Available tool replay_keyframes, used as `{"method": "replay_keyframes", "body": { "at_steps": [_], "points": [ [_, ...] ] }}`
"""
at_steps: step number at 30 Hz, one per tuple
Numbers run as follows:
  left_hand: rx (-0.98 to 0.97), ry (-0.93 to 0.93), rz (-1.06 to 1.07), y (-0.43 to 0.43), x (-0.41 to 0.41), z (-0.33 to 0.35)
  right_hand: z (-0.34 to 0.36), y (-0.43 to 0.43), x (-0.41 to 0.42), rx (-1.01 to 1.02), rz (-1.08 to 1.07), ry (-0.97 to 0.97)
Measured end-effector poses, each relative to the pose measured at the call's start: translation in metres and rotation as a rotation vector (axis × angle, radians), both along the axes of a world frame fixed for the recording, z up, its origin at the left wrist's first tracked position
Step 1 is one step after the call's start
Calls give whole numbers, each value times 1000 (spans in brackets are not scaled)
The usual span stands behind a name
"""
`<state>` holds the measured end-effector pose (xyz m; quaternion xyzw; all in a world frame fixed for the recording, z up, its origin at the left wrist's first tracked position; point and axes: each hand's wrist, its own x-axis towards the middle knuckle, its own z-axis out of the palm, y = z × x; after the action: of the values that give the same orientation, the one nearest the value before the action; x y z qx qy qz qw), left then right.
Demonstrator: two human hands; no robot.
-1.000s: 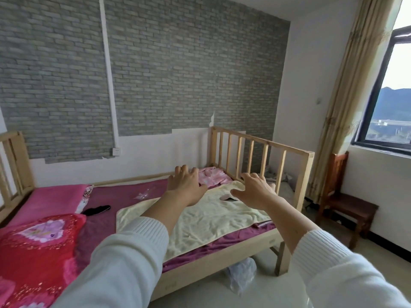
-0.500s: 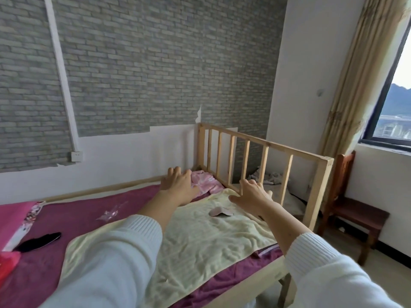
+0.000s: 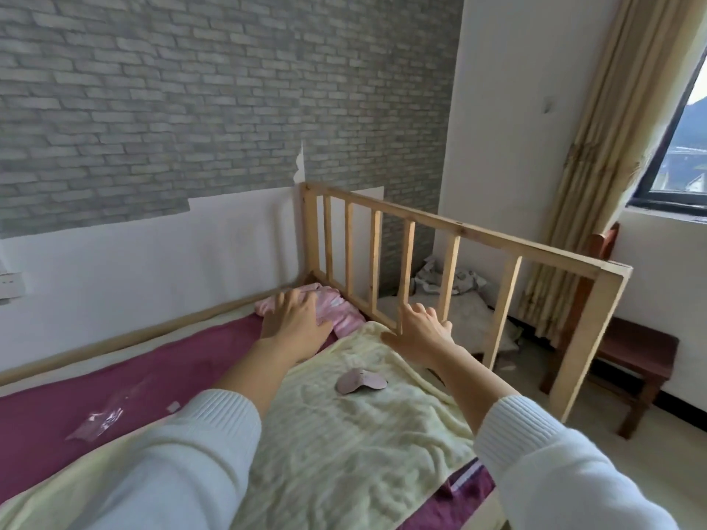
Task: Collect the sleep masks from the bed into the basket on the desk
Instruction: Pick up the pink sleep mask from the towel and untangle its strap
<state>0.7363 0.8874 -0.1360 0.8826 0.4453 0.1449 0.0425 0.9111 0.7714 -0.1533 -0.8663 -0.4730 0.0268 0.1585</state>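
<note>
**Hands extended over the foot of the bed, mask lying between the forearms**

Both hands reach forward from white sleeves, palms down, fingers spread and flat; neither holds anything. Nearest the viewer, a pale yellow towel covers the near part of the bed, over a maroon sheet. A crumpled clear wrapper lies on the bare sheet left of the towel.

Farther along the towel, toward the foot end, a pink sleep mask lies flat and untouched. It sits between the two forearms, nearer than either hand and closer to the right arm.

Beyond the mask, the left hand hovers over or rests on the far edge of the towel, its fingertips over a bundle of pink cloth; whether it presses down cannot be told. The right hand lies at the towel's foot edge, fingertips at the lower rail of the wooden footboard, near two slats.

The pink cloth occupies the bed's far corner, where the footboard meets the wall. Behind the footboard, crumpled fabric lies on the floor. A dark wooden chair stands right of the footboard, under the window, beside a beige curtain. Grey brick-pattern wallpaper covers the upper wall.
</note>
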Motion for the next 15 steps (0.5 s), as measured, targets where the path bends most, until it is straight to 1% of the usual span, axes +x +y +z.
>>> {"method": "replay_keyframes", "body": {
  "at_steps": [5,9,15],
  "points": [
    [-128,8,32,81,90,-61,-55,82,85,-99,31,73],
    [-289,22,74,129,152,-123,-113,135,149,-212,71,147],
    [-500,154,128,163,195,-239,-224,185,207,-414,73,222]
  ]
}}
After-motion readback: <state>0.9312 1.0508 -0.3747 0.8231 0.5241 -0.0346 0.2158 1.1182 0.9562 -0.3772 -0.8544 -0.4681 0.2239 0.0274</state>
